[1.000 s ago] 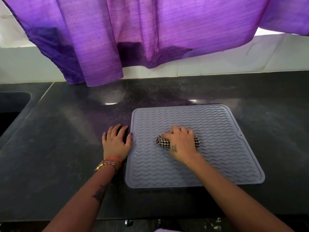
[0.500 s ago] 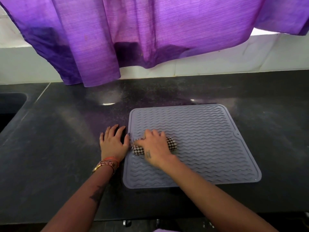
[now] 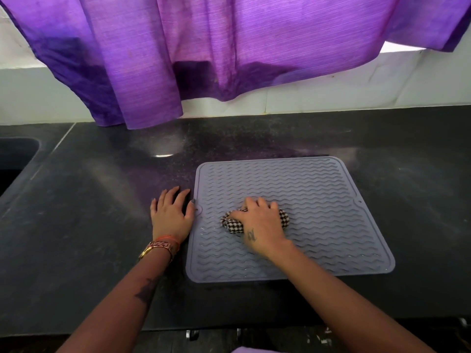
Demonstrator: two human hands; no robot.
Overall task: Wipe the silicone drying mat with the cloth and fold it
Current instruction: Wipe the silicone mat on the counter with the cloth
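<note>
A grey silicone drying mat point(image 3: 318, 200) with wavy ridges lies flat on the dark counter. On its left-centre part sits a bunched black-and-white checked cloth point(image 3: 233, 225), and my right hand point(image 3: 260, 222) grips it from above, pressing it onto the mat. My left hand point(image 3: 172, 215) rests flat on the counter just left of the mat, fingers spread, its thumb touching the mat's left edge.
The dark stone counter point(image 3: 89, 225) stretches left to a sink point(image 3: 12, 159) at the far left. A purple curtain point(image 3: 204, 47) hangs over the white tiled wall behind the counter. The counter's front edge runs just below my forearms.
My right hand swept the cloth left to the mat's left edge, then back right toward the mat's middle. My left hand stayed where it was.
</note>
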